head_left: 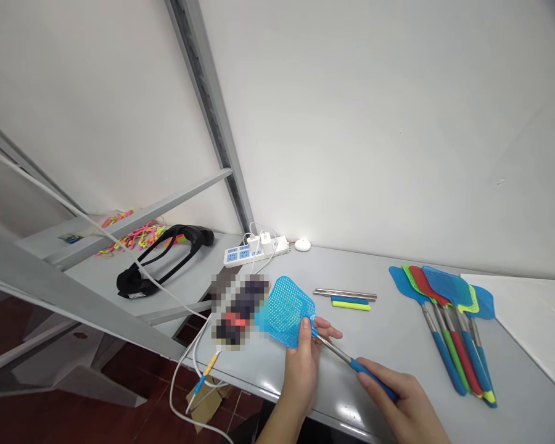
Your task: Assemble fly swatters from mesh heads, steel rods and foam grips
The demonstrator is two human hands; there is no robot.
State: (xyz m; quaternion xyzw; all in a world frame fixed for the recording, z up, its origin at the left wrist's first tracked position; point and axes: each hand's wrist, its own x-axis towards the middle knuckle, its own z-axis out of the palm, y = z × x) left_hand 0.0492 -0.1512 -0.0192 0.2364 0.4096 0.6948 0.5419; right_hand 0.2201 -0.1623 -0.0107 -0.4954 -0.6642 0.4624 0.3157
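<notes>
Lower centre of frame: both hands on one blue fly swatter, held just above the near edge of the grey table. Left hand closed around the neck where the mesh head meets the metal shaft, thumb and fingers pinching the lower corner of the head. Right hand wrapped shut around the blue grip at the low end, index finger laid along the grip. Swatter runs diagonally, head up-left, handle down-right. Just beyond the head, mid-frame: loose metal rods with a blue and a yellow-green sleeve, lying flat. Right side: a fanned pile of finished swatters, blue, green, red, heads away, handles toward the near edge. Behind, near the wall: white power strip with chargers plugged in. Left: black headband-like frame; neon rubber bands further up-left.
</notes>
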